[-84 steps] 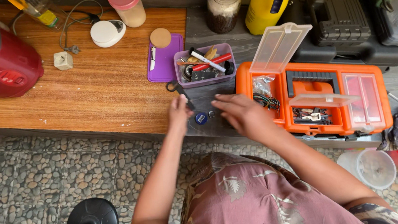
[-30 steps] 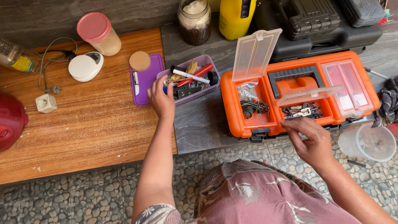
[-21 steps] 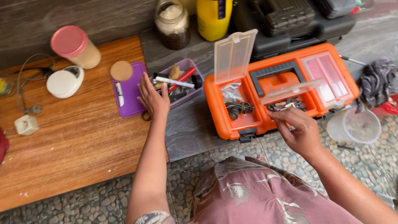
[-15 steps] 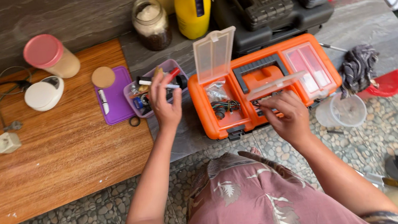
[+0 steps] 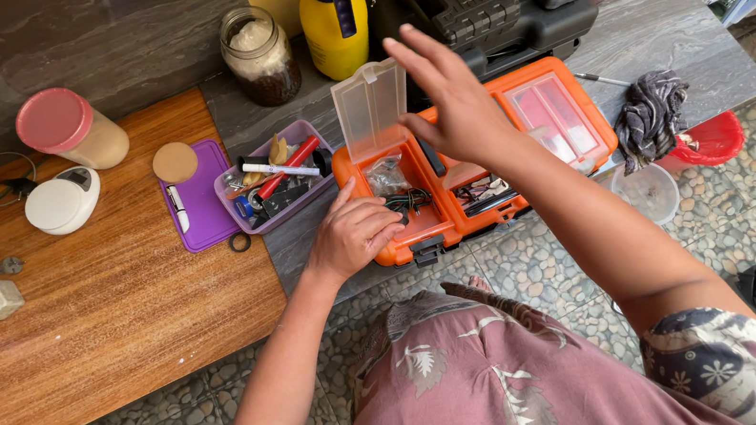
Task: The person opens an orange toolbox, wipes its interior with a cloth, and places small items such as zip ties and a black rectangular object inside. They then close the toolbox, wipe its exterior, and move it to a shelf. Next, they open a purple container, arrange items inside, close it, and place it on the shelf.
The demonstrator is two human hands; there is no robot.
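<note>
The orange toolbox [image 5: 419,232] is glossy plastic with 2 clear plastic lids [image 5: 371,108]. The left tabletop [image 5: 110,303] is smooth grained wood, the far one veined stone. The rag [image 5: 651,115] is cloth.

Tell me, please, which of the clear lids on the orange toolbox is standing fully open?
The clear lid at the toolbox's left end stands upright over the compartment of wires, near the left hand. The lid at the right end lies shut.
</note>
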